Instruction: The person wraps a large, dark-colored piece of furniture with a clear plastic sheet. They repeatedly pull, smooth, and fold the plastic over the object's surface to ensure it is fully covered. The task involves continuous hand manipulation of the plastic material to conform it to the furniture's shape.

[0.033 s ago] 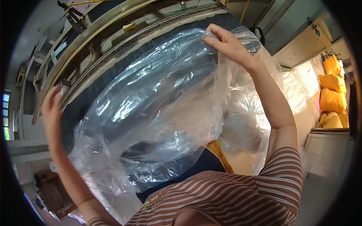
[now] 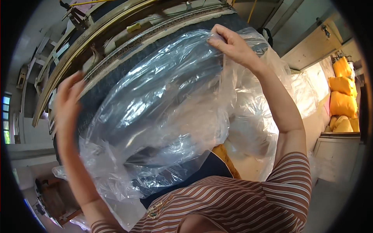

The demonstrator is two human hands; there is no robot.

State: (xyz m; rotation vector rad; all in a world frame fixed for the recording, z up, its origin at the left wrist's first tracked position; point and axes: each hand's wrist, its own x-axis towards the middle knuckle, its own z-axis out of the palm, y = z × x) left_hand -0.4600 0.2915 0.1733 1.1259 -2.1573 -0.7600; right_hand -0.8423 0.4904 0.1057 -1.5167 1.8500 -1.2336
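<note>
A large clear plastic sheet, wrinkled and shiny, lies over the dark work surface and hangs down toward my body. At its far right edge my right hand is closed, pinching the film between thumb and fingers. My left hand is raised near the left end of the dark surface, beside the long machine bar. It is smeared by motion, but its fingers look stretched out and apart, with nothing seen in them. The sheet's left edge lies close to that hand; whether they touch I cannot tell.
A long metal bar runs along the far side of the surface, with a small yellow piece on it. More crumpled plastic lies at the right. Yellow bundles are stacked on a light cabinet at far right.
My left hand has moved a little to the right, away from the bar's left end. The film's left part has shifted slightly right. My right hand keeps its pinch, almost still.
</note>
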